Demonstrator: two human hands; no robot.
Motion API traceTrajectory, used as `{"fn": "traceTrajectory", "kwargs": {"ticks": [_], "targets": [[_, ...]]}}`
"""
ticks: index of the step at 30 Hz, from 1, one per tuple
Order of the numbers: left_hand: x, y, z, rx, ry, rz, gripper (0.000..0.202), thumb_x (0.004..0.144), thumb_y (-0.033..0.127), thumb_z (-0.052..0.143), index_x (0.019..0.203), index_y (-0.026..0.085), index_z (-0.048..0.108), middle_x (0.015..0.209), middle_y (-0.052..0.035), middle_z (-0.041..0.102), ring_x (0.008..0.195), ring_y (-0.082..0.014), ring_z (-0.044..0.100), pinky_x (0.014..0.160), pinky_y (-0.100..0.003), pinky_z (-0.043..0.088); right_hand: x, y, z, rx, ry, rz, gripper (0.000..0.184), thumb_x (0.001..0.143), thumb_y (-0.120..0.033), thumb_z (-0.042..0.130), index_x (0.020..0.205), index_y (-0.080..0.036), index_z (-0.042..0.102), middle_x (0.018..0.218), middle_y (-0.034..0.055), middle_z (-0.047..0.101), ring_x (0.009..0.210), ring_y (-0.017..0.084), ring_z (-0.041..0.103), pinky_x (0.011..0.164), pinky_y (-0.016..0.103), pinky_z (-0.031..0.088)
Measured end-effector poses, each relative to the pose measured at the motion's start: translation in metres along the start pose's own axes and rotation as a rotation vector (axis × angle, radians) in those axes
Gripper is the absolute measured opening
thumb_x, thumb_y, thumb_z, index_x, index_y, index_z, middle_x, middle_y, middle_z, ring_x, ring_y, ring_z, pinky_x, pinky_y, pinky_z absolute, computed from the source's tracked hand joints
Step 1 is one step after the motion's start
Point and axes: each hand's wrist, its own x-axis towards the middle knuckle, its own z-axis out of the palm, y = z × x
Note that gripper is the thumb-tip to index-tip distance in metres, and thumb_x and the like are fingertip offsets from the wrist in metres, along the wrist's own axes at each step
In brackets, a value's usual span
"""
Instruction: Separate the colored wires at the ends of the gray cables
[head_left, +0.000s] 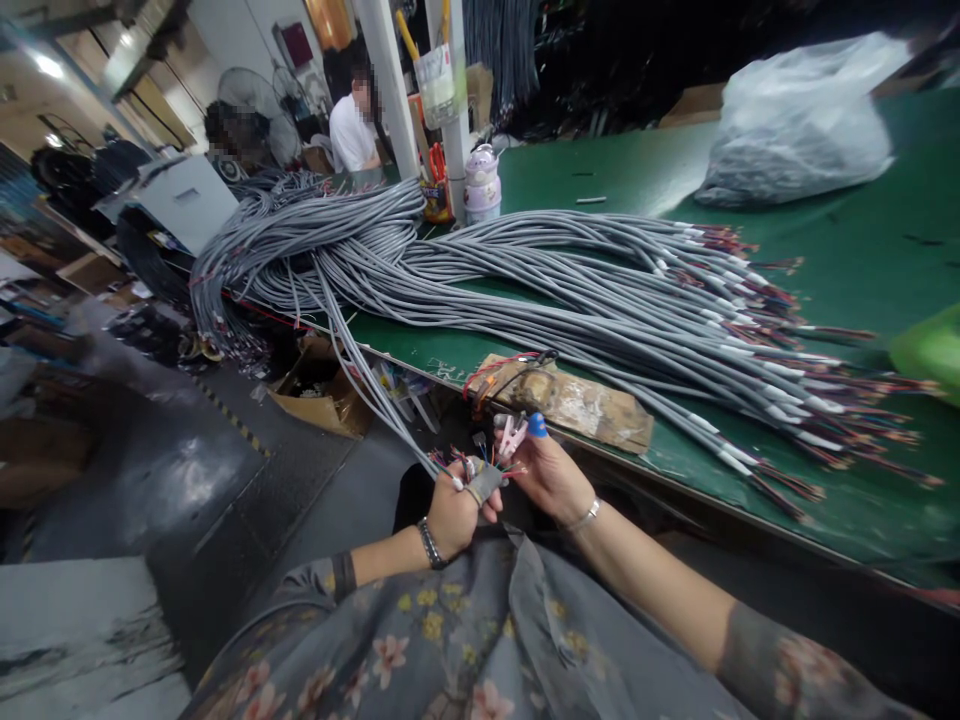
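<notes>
My left hand (454, 512) is closed around the ends of a few grey cables (390, 415), low in front of my body. Thin coloured wires fan out from that grip, and a grey wrap (484, 484) covers one of its fingers. Close by on the right, my right hand (555, 478) pinches a small pale pink clip-like piece (511, 436). Blue tape covers one fingertip of this hand. A small dark connector (480, 439) shows beside the loose wires; what it is joined to is unclear.
A thick pile of grey cables (480, 300) with stripped coloured ends lies across the green table (600, 180). At its near edge is a worn wooden board (592, 405). A plastic bag (802, 120), a lilac bottle (482, 185), a cardboard box (322, 395) and a seated person (351, 135) are around.
</notes>
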Motion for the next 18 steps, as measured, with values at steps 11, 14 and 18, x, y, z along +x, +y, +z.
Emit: {"fn": "traceTrajectory", "kwargs": {"ticks": [11, 14, 18], "targets": [[-0.009, 0.004, -0.01, 0.02, -0.003, 0.064, 0.048, 0.069, 0.063, 0.065, 0.061, 0.016, 0.056, 0.05, 0.0003, 0.058, 0.037, -0.0066, 0.046, 0.038, -0.019, 0.036, -0.012, -0.015, -0.007, -0.06, -0.103, 0.102, 0.034, 0.072, -0.055, 0.069, 0.078, -0.021, 0.069, 0.072, 0.0021, 0.067, 0.06, 0.013, 0.056, 0.056, 0.025, 0.045], [-0.006, 0.005, -0.009, 0.022, 0.02, 0.102, 0.048, 0.07, 0.063, 0.064, 0.061, 0.017, 0.055, 0.05, 0.0008, 0.058, 0.037, -0.0064, 0.046, 0.038, -0.019, 0.036, -0.012, -0.015, -0.007, -0.095, -0.08, 0.073, 0.023, 0.072, -0.044, 0.073, 0.076, -0.021, 0.069, 0.068, 0.0004, 0.066, 0.059, 0.012, 0.055, 0.056, 0.024, 0.046], [-0.002, 0.008, -0.005, 0.026, 0.024, 0.153, 0.047, 0.073, 0.062, 0.062, 0.061, 0.016, 0.055, 0.051, 0.0005, 0.058, 0.037, -0.0062, 0.046, 0.038, -0.018, 0.036, -0.011, -0.014, -0.006, -0.147, -0.052, 0.048, 0.028, 0.072, -0.049, 0.071, 0.075, -0.021, 0.069, 0.067, 0.0017, 0.066, 0.059, 0.013, 0.054, 0.055, 0.026, 0.046]]}}
